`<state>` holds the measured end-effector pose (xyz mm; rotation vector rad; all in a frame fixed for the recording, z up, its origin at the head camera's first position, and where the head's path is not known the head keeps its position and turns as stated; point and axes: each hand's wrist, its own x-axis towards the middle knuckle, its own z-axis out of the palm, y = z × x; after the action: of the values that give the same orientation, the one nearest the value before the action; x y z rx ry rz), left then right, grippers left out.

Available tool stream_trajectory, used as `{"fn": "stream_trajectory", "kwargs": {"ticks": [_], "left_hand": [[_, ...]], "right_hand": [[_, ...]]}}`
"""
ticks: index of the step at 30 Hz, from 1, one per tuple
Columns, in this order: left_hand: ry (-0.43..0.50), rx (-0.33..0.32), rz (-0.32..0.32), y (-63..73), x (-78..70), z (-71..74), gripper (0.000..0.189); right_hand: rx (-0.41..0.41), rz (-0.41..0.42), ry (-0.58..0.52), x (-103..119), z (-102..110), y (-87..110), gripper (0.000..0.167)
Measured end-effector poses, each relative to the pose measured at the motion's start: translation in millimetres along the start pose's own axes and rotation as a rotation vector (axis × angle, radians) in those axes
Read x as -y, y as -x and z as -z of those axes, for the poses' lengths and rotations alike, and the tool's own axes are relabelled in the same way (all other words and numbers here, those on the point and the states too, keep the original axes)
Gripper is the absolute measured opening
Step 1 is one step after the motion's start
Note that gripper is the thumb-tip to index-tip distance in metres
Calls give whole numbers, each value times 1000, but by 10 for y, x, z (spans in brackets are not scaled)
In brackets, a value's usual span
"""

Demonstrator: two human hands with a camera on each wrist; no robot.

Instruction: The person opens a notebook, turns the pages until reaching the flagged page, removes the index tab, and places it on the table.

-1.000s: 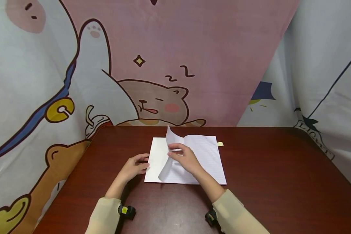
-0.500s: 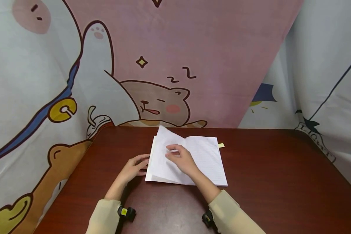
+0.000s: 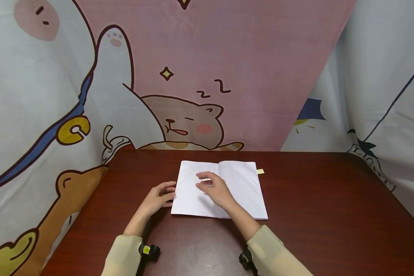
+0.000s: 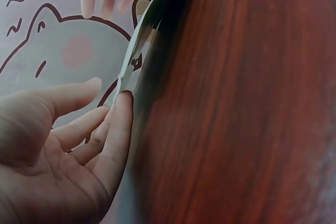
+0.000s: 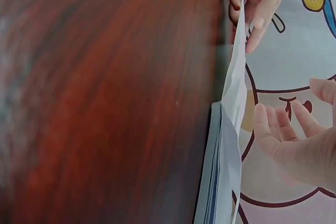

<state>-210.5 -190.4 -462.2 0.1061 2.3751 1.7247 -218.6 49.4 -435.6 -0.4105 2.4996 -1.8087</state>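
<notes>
An open notebook [image 3: 243, 184] with lined white pages lies flat on the table in the head view. At its left edge is my left hand [image 3: 157, 198], fingers loosely bent. In the left wrist view, fingertips of that hand [image 4: 63, 150] touch the notebook's edge [image 4: 126, 69]. My right hand [image 3: 215, 188] hovers above the left page with thumb and fingers apart, holding nothing. The right wrist view shows a gap between this hand [image 5: 307, 145] and the pages [image 5: 231, 145]; the stack of pages is thicker on the notebook's right side.
A yellow tab [image 3: 260, 171] sticks out from the notebook's right edge. The dark red-brown table [image 3: 314, 207] extends to both sides. Behind it hangs a cloth [image 3: 262, 69] with cartoon animals. Each wrist carries a small black camera [image 3: 150, 252].
A page that my right hand held upright has been turned to the left and let go, and now lies flat on the left side. My left hand has stayed at the edge.
</notes>
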Motion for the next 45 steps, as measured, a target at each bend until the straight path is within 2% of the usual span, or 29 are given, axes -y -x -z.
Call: {"fn": "stream_trajectory", "kwargs": {"ticks": [19,30,45], "left_hand": [[-17,-7,17,12,31,-14,49],[-6,7,20,16,38,-5,49],[6,27,27,30,44,15,49]], "right_hand": [[-76,-22,-8,-19,381,-53,34],[-103,-45,-56,-10,705,-74,35],[-164,-75,-88,-37,1144,12,37]]}}
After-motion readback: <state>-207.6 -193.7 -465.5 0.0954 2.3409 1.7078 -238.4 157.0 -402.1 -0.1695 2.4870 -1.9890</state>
